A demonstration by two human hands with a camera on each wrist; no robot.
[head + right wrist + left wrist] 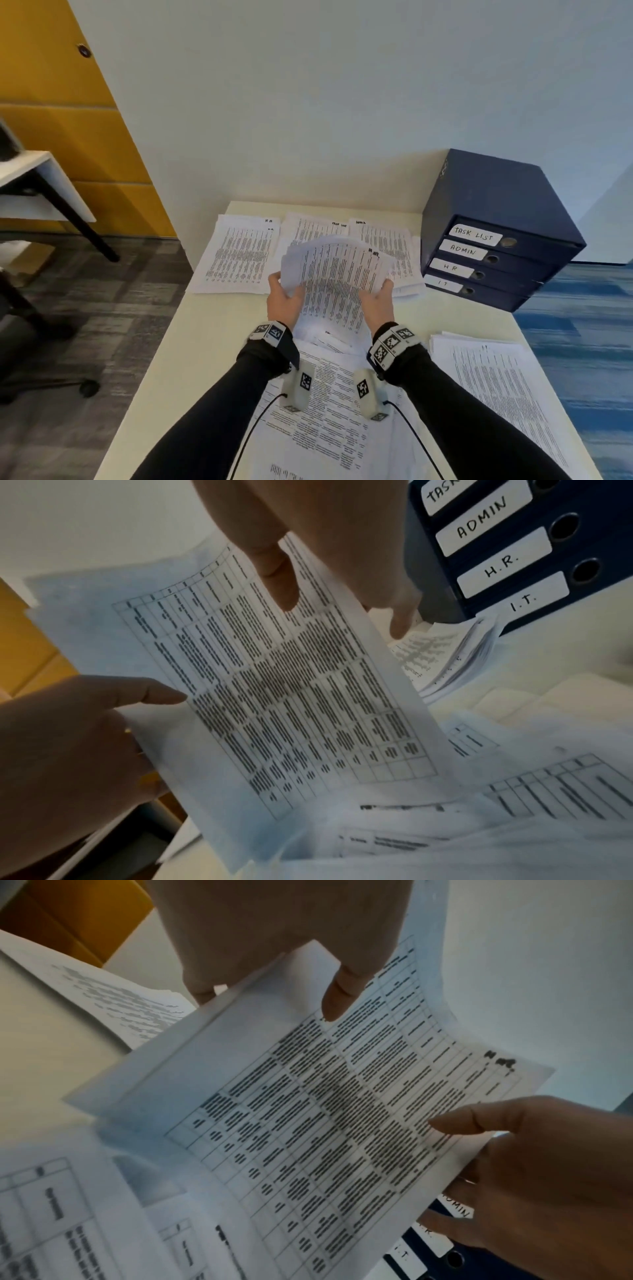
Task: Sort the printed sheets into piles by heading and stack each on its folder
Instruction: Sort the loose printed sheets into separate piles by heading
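Both hands hold a fanned bundle of printed table sheets (337, 270) lifted above the table. My left hand (286, 296) grips its left edge, with the thumb (337, 999) on top of the sheet (325, 1110). At the right edge my right hand (378, 298) pinches it, thumb (279, 585) on the print (291, 696). The top sheet's handwritten heading is blurred. Three sorted piles lie at the back: one headed HR (239, 253), a middle one (315, 226), a right one (390, 240). Dark blue folders (493, 236) lie stacked, labelled TASK LIST, ADMIN, HR, IT (514, 547).
Another pile of sheets (489, 377) lies at the right front of the cream table (205, 342). Loose unsorted sheets (325, 411) spread under my forearms. A white wall stands right behind the table. Left of it are a dark floor, a second desk (34, 178) and a chair base.
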